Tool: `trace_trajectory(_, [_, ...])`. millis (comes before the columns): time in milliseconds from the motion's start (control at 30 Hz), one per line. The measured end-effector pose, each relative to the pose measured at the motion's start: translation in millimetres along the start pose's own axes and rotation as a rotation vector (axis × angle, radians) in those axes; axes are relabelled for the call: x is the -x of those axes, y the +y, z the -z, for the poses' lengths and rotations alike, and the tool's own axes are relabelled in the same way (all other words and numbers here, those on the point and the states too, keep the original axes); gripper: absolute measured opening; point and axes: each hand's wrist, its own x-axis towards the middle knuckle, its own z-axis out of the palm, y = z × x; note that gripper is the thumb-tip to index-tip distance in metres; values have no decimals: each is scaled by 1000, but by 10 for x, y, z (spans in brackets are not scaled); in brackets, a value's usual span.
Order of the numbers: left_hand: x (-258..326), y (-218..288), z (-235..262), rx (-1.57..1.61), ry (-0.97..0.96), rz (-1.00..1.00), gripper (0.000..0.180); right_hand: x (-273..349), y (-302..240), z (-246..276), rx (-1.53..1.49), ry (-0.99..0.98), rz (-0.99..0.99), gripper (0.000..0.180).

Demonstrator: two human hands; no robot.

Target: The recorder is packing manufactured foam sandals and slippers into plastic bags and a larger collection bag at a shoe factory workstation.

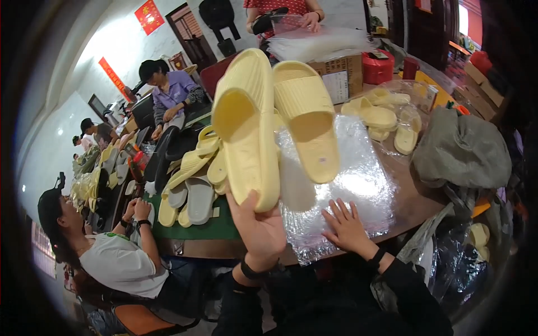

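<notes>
Yellow slippers (274,117), a pair of soft ribbed slides, are held raised above the table (417,196) by the left hand (260,227), whose fingers are closed round the heel ends so that both toes point up and away. The right hand (347,227) is laid flat, fingers spread wide, on a stack of clear plastic bags (353,179) spread on the table just beneath the pair. The grip is judged best kept at the heels, with the two slides nested evenly, while the top bag is pinned so it does not slide. More yellow slippers are piled to the left (193,168) and bagged pairs lie beyond (386,115). A grey cloth bundle (462,148) sits to the right, a cardboard box (342,75) behind. Other people are seated along the left side.
</notes>
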Motion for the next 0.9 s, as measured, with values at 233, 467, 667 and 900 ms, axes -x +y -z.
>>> trace_trajectory(233, [275,-766,240,-95,-18,281,54,-18,32,20,-1,36,-2,60])
trace_trajectory(467, [277,-1252,890,-383,69,406,45,7,30,8,-38,36,-16,57])
trace_trajectory(667, [321,-1265,1096,-695,-152,405,57,-84,195,306,-607,-96,-142,27])
trace_trajectory(900, [448,-1395,1246,-716,-185,389,69,-421,316,635,-291,226,-450,21])
